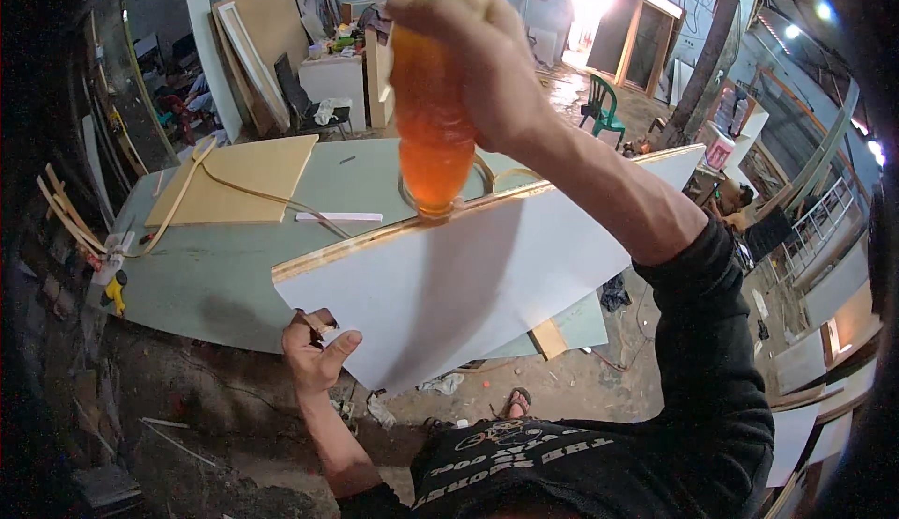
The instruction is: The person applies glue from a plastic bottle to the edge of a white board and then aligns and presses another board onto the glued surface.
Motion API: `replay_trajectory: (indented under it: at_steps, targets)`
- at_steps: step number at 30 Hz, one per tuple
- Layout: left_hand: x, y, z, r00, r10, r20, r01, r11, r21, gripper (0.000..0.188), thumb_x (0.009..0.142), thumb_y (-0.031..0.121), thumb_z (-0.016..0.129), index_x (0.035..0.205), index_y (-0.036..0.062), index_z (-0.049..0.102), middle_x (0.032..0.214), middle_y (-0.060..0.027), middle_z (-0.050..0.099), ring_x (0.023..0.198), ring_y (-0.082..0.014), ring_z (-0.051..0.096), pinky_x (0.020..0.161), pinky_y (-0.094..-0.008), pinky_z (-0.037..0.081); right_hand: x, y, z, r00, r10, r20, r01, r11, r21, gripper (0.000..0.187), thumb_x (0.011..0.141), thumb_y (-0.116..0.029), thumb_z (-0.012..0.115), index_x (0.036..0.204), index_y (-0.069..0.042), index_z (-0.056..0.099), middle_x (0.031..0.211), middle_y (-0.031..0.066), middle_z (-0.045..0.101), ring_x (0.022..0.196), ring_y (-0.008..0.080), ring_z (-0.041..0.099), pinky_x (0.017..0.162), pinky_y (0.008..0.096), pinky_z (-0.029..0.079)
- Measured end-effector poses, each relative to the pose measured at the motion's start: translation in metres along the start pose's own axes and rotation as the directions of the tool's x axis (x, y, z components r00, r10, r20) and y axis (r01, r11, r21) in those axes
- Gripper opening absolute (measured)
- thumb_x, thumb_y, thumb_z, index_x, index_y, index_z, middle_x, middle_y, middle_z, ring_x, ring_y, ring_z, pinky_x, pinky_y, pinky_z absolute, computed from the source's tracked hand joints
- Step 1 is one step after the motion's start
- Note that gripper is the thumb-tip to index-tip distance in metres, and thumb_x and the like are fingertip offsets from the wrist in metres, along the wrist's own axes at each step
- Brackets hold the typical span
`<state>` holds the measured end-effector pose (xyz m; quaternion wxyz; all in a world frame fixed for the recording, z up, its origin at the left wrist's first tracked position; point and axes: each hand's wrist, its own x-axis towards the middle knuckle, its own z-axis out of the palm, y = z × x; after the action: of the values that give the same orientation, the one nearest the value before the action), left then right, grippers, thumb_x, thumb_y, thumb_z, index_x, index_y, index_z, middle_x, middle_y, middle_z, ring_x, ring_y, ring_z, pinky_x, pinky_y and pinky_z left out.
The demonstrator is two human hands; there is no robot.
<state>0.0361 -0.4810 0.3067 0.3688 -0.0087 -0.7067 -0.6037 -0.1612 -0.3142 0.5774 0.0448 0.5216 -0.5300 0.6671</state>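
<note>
My right hand (501,79) grips a clear plastic bottle (433,149) of amber liquid, raised high and turned neck down. Its narrow end meets the raw upper edge of a white-faced board (543,247), or hangs just over it; I cannot tell which. The board is tilted, its layered wood edge facing up. At the board's near left corner, my left hand (318,355) is closed round the side, thumb on the white face. A small dark and tan piece shows by the left fingers; its kind is unclear. The bottle's shadow falls across the board.
Beneath the board is a green-grey table (215,261). On it lie a yellowish panel (243,177), a white strip (339,217) and a long tan edging band (187,196). A yellow tool (114,292) sits at the left edge. Beyond are a green chair (604,107) and a post (721,60).
</note>
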Motion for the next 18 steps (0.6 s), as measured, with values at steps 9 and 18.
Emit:
replay_trajectory:
  at_steps: [9,18]
  targets:
    - [0.006,0.008,0.004,1.0,0.021,-0.008,-0.021,0.998,0.051,0.041,0.073,0.028,0.089,0.084,-0.0026,0.064,0.078,-0.0033,0.061,0.073,-0.0116,0.053,0.065,-0.0293,0.044,-0.008,-0.008,-0.058,0.988,0.124,-0.097,-0.121,0.992,0.038,0.027,0.092,-0.024,0.061,0.103,0.001,0.064,0.082,0.0082,0.065,0.067,0.0159,0.066,0.057,0.0313,0.055]
    - [0.007,0.003,0.004,1.0,0.018,-0.007,-0.018,0.999,-0.045,0.034,0.074,0.017,0.088,0.076,0.0032,0.056,0.078,-0.0055,0.066,0.068,-0.0085,0.054,0.061,-0.0254,0.045,-0.004,-0.009,0.005,0.979,0.186,-0.083,-0.171,0.972,0.159,0.035,0.089,-0.037,0.06,0.097,-0.003,0.059,0.077,0.008,0.06,0.063,0.0181,0.061,0.055,0.0329,0.052]
